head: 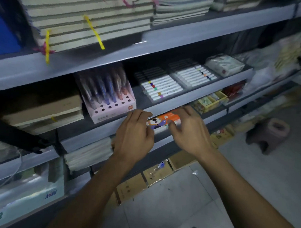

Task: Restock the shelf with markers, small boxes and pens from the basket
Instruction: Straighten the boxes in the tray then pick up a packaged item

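Box (165,120) between left hand (134,133) and right hand (188,131), both touching.

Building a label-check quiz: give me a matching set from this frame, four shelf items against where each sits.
Items:
1. pink pen display box
2. marker trays
3. orange cartoon box
4. bundled notebook stacks

Places:
A. top shelf
B. between the left hand and right hand
C. middle shelf, left of the markers
D. middle shelf, right of the pens

Pairs: 1-C, 2-D, 3-B, 4-A
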Tool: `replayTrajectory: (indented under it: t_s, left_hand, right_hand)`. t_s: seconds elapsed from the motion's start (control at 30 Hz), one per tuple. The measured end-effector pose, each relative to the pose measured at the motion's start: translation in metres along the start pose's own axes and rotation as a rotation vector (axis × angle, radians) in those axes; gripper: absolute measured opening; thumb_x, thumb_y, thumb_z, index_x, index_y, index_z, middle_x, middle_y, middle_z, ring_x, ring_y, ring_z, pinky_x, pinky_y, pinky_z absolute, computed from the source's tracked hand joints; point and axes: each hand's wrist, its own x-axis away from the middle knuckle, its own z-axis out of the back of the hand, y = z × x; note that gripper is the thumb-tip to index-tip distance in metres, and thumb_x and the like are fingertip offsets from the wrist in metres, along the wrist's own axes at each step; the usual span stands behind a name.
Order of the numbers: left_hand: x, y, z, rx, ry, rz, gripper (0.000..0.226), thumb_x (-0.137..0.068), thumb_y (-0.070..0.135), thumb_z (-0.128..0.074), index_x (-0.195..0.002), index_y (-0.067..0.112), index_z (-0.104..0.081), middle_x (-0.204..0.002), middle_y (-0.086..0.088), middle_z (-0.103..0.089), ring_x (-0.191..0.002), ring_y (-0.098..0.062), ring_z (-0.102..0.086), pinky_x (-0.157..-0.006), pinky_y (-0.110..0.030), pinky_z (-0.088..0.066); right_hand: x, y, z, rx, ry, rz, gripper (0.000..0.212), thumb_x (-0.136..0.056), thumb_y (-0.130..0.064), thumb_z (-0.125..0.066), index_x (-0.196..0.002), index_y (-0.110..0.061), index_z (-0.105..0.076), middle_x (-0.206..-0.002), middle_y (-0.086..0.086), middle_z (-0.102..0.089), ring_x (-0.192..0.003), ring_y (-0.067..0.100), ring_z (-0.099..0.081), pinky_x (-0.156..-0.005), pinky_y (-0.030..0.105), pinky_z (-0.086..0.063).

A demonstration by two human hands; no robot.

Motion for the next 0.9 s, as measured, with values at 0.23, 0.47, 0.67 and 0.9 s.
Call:
replayTrajectory:
  t_s: [0.23, 0.47, 0.67, 0.9]
  left_hand:
    - [-0.031, 0.08, -0.046, 0.001, -0.058, -0.06, 0.046, -0.097, 0.025, -0.066, -0.141, 0.023, -0.054, -0.138, 0.005, -0.06, -0.127, -0.014, -0.055, -0.097, -0.032, -0.05]
    - [-0.072, 0.171, -0.099, -0.022, -0.072, -0.107, 0.044, -0.097, 0.02, -0.064, -0.14, 0.017, -0.056, -0.135, 0.0, -0.06, -0.123, -0.02, -0.054, -0.095, -0.037, -0.051]
    - [-0.105, 0.218, -0.136, -0.059, -0.087, -0.103, 0.043, -0.094, 0.02, -0.064, -0.137, 0.016, -0.058, -0.133, 0.0, -0.06, -0.121, -0.022, -0.053, -0.094, -0.04, -0.051]
    - [-0.153, 0.233, -0.163, -0.049, -0.049, -0.059, 0.041, -0.096, 0.023, -0.062, -0.136, 0.022, -0.058, -0.132, 0.003, -0.06, -0.12, -0.018, -0.054, -0.093, -0.04, -0.053]
  right_hand:
    - [0.009, 0.085, 0.046, 0.039, 0.033, -0.043, 0.041, -0.098, -0.037, -0.062, -0.134, -0.017, -0.064, -0.134, 0.002, -0.062, -0.12, 0.019, -0.058, -0.094, 0.038, -0.057]
    - [0.008, 0.184, 0.095, 0.003, 0.032, -0.07, 0.04, -0.098, -0.037, -0.058, -0.13, -0.013, -0.064, -0.125, 0.003, -0.06, -0.117, 0.023, -0.055, -0.089, 0.042, -0.056]
    - [-0.004, 0.25, 0.126, -0.006, 0.009, -0.09, 0.04, -0.099, -0.038, -0.058, -0.13, -0.013, -0.064, -0.13, 0.003, -0.058, -0.124, 0.023, -0.052, -0.095, 0.044, -0.054]
    - [-0.051, 0.29, 0.14, -0.051, 0.013, -0.047, 0.036, -0.098, -0.03, -0.06, -0.128, -0.013, -0.065, -0.125, 0.003, -0.061, -0.115, 0.023, -0.057, -0.091, 0.041, -0.054]
